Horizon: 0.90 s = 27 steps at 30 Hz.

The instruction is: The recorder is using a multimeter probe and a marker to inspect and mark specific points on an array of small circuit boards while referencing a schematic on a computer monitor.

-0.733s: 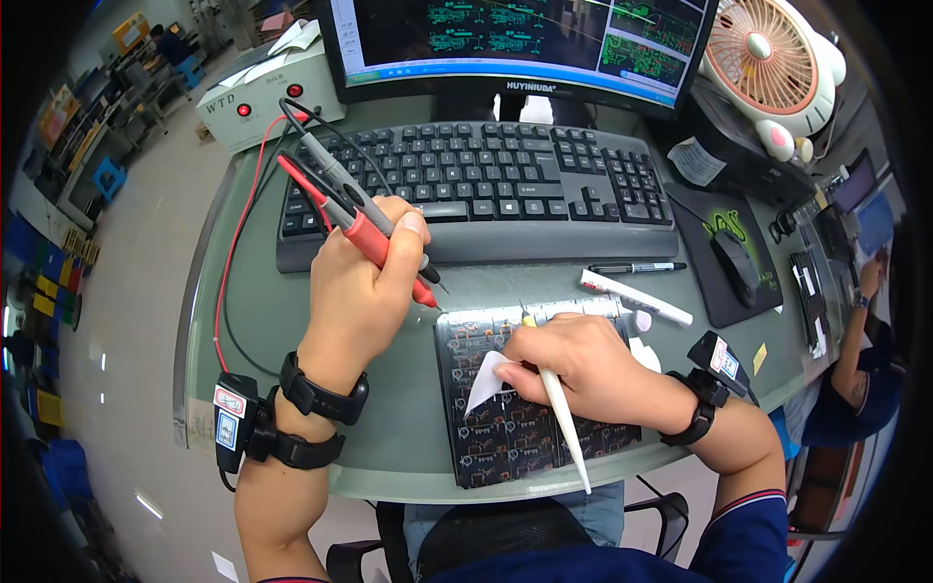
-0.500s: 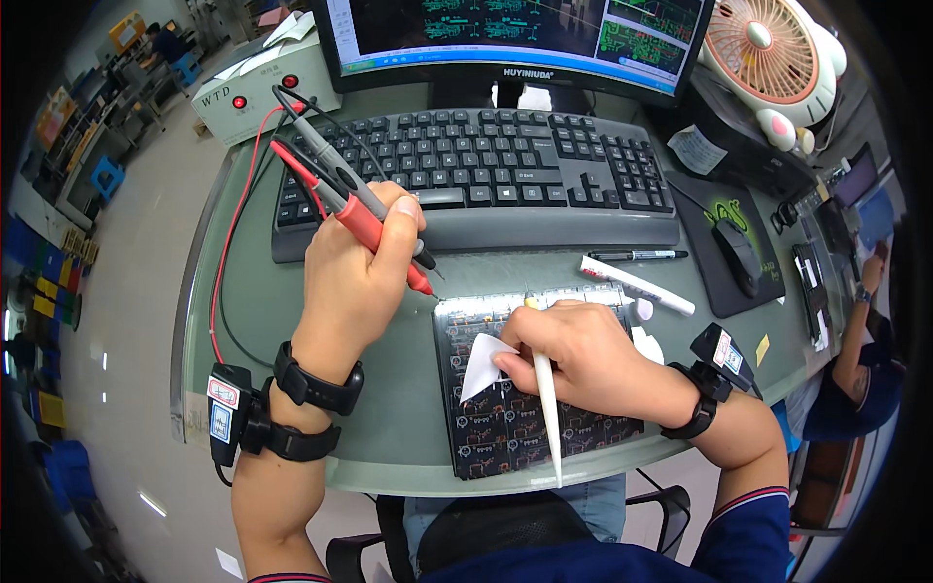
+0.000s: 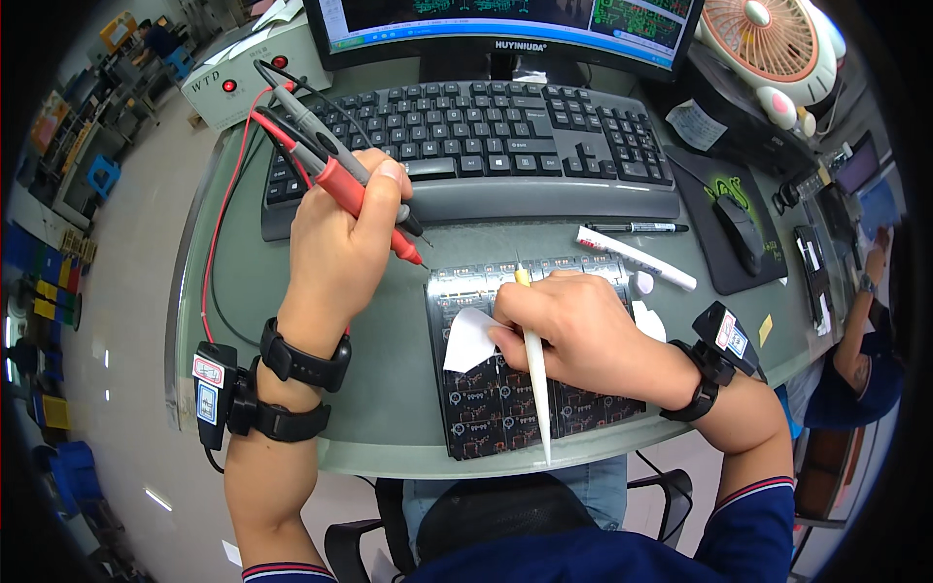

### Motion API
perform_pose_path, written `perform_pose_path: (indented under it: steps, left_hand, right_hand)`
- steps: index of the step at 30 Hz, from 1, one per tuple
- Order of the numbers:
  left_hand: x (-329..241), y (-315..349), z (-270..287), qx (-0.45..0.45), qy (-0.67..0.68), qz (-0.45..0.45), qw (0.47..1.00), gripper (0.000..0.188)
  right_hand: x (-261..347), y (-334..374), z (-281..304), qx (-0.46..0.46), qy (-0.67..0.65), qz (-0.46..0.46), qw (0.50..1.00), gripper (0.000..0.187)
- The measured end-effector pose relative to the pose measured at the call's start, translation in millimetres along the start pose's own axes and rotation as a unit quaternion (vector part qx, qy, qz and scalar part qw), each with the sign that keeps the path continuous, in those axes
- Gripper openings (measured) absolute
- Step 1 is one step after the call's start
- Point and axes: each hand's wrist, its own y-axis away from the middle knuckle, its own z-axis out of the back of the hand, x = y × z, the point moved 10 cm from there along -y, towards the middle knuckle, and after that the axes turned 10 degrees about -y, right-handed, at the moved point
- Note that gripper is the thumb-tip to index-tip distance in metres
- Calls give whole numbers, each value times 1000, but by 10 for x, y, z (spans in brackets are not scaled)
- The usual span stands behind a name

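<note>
My left hand (image 3: pixel 340 233) is closed round two test probes, a red one (image 3: pixel 340 187) and a grey-black one (image 3: pixel 335 146). Their metal tips point down and right, near the upper left corner of a dark printed circuit board panel (image 3: pixel 476 413). Over that panel is my right hand (image 3: pixel 578 325), closed on a slim white pen-like tool (image 3: pixel 536 398). It has a yellow collar and a thin needle point facing away from me. The same hand pinches a piece of white paper (image 3: pixel 468 342), which lies over the panel's left part.
Behind the hands stand a black keyboard (image 3: pixel 486 199) and a monitor (image 3: pixel 466 58). A white marker (image 3: pixel 637 257), a black pen (image 3: pixel 637 227) and a mouse (image 3: pixel 739 233) are at right. Probe leads run beside a box with red lights (image 3: pixel 253 83). Another person's arm (image 3: pixel 865 311) shows far right.
The view has shifted slightly. The white paper has turned and shows more of its face, and the tool's needle point now shows more clearly. Both hands keep their holds.
</note>
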Motion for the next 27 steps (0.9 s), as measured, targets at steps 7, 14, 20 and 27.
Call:
perform_pose_path:
  steps: [7, 14, 20, 27]
  left_hand:
    - [30, -6, -9, 1, 3, 4, 1000, 37]
    - [46, 2, -23, 6, 22, 19, 1000, 36]
    - [22, 12, -3, 7, 11, 16, 1000, 35]
    - [23, 16, -18, 7, -4, 12, 1000, 35]
  right_hand:
    - [-10, -3, -14, 4, 18, 2, 1000, 21]
    - [19, -2, -4, 3, 23, 7, 1000, 21]
    - [25, 0, -14, 5, 22, 10, 1000, 20]
    - [21, -4, -15, 14, 27, 5, 1000, 20]
